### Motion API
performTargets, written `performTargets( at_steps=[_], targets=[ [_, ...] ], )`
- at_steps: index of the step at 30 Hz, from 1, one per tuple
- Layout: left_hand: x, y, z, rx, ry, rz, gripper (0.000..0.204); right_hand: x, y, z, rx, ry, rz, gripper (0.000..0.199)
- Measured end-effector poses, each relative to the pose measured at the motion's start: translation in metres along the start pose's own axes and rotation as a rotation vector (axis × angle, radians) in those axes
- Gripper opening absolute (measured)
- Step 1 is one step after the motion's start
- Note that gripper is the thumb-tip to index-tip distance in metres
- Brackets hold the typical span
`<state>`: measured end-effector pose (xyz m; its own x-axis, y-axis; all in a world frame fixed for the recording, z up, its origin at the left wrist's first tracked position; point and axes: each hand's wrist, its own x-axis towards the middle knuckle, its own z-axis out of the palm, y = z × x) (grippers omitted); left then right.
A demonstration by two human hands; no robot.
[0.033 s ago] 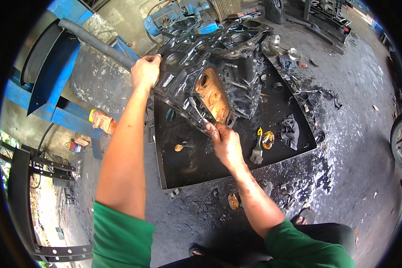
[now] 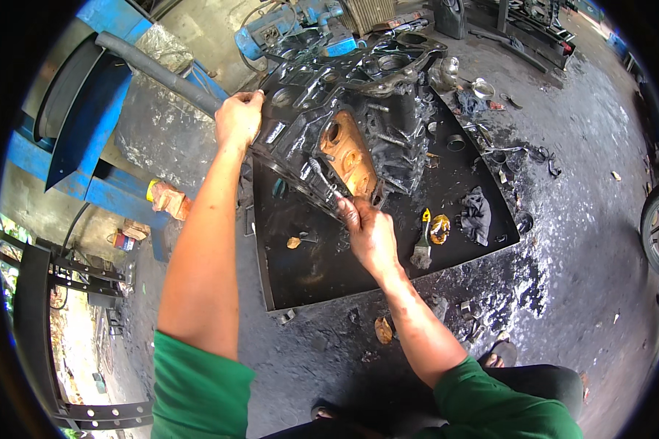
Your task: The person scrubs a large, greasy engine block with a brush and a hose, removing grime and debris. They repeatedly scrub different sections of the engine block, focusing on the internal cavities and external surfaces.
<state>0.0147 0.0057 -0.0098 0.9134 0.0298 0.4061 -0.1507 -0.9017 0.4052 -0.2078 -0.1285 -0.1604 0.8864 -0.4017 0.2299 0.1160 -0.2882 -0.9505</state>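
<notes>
While the left hand (image 2: 238,117) curls tight on the top left edge of the greasy engine block (image 2: 359,110) in the upper middle of the frame, the right hand (image 2: 370,234) pinches a small tool against its rusty brown plate (image 2: 348,154), so steady, gentle pushes probably work best over the black tray (image 2: 322,271).

Engine block (image 2: 359,110): cast metal, black, wet-glossy with oil, one rust-orange matt face. Tray (image 2: 322,271): flat dark sheet metal, oily sheen. Rag (image 2: 478,214): crumpled dark cloth, matt. Brush (image 2: 422,245): yellow plastic handle, grimy bristles. Floor (image 2: 593,190): rough concrete, oil-stained.
</notes>
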Motion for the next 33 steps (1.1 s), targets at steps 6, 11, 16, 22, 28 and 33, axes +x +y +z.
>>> performTargets(
  at_steps=[6, 11, 16, 22, 28, 33],
  targets=[
    [-0.001, 0.000, 0.000, -0.002, 0.013, 0.019, 0.044, -0.016, -0.011, 0.010, -0.075, -0.031, 0.013, 0.033],
    [0.001, -0.001, 0.000, -0.011, -0.003, 0.057, 0.045, 0.005, 0.006, 0.005, -0.183, 0.028, -0.090, 0.033],
    [0.000, -0.003, 0.001, 0.007, 0.028, 0.018, 0.044, 0.016, 0.048, 0.008, -0.136, -0.067, -0.148, 0.026],
    [0.002, -0.004, 0.003, -0.021, 0.026, 0.062, 0.046, 0.050, 0.062, 0.013, -0.209, 0.054, -0.359, 0.019],
    [0.001, -0.002, 0.001, 0.006, 0.042, 0.036, 0.046, 0.061, 0.050, 0.005, -0.142, 0.042, -0.423, 0.018],
    [-0.001, -0.003, 0.001, -0.018, -0.004, 0.029, 0.046, 0.059, 0.047, 0.010, -0.084, -0.005, -0.452, 0.022]
  ],
)
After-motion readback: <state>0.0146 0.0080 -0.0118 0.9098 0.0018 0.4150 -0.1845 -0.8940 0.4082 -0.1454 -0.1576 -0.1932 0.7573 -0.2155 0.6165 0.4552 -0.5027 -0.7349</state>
